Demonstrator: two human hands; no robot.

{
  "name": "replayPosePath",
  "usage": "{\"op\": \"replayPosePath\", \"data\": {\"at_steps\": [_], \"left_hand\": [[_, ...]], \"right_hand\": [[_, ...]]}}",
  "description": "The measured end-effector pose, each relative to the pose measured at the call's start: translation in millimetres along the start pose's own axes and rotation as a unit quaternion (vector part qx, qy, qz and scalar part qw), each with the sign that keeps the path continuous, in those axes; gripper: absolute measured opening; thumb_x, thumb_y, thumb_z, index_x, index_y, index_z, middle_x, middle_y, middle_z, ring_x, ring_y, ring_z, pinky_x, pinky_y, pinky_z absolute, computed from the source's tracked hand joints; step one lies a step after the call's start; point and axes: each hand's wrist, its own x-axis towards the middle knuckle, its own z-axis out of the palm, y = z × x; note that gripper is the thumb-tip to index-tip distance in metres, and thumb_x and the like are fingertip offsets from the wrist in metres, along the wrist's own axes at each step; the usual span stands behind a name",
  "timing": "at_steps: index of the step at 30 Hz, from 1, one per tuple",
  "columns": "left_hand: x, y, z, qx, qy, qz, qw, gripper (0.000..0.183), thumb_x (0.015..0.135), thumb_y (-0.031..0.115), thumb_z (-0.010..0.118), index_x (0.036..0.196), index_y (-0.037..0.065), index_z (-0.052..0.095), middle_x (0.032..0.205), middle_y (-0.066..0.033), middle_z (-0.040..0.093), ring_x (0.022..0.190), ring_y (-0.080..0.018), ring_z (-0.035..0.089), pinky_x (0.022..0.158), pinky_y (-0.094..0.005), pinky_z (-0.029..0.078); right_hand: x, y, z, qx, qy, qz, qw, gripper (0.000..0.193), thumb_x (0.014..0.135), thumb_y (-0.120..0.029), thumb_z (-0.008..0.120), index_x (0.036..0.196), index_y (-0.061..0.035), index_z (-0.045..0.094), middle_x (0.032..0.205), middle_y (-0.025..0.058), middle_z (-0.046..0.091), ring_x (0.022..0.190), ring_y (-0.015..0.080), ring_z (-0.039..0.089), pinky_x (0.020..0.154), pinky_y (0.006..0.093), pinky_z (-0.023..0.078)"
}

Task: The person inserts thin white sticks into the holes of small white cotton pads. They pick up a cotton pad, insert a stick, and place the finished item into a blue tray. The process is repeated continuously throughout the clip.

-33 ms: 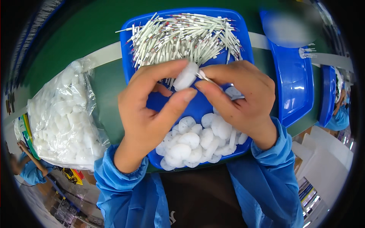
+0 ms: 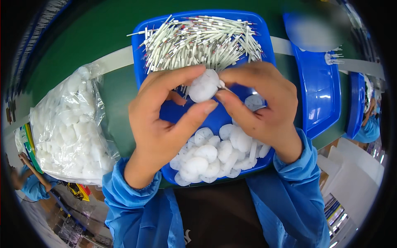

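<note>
Cannot make out most of the thin stick (image 2: 223,85), covered by the right hand (image 2: 275,97), nor its exact join with the white disc (image 2: 202,87). Pinches the stick between nearly closed right thumb and forefinger; holds the disc in the left hand (image 2: 154,109), thumb and forefinger parted around it, above the blue tray (image 2: 215,119).

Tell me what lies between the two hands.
In the head view, a round white disc, held by the left hand, lies there, with a slim whitish piece at its edge, pinched by the right hand.
</note>
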Motion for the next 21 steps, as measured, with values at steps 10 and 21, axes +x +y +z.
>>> {"op": "replayPosePath", "data": {"at_steps": [10, 21], "left_hand": [[4.7, 1.1, -3.1, 0.142, -0.032, 0.143, 0.979, 0.054, 0.079, 0.0, 0.091, 0.129, 0.002, 0.074, 0.131, -0.015, 0.074, 0.106, -0.021, 0.069, 0.076, -0.03, 0.054], [7.7, 2.2, 0.0, 0.162, -0.039, 0.165, 0.972, 0.044, 0.081, 0.0, 0.086, 0.125, 0.002, 0.079, 0.128, -0.0146, 0.078, 0.11, -0.0291, 0.072, 0.088, -0.0363, 0.057]], "right_hand": [[-1.4, 6.1, 3.5, 0.238, -0.022, 0.12, 0.964, 0.033, 0.093, 0.003, 0.08, 0.126, 0.0009, 0.075, 0.096, 0.0062, 0.078, 0.091, 0.011, 0.072, 0.083, 0.0277, 0.057], [1.8, 4.7, 5.0, 0.349, -0.036, 0.259, 0.9, 0.021, 0.098, -0.001, 0.08, 0.116, 0.0015, 0.069, 0.095, 0.0057, 0.077, 0.087, 0.0094, 0.073, 0.077, 0.0245, 0.058]]}}
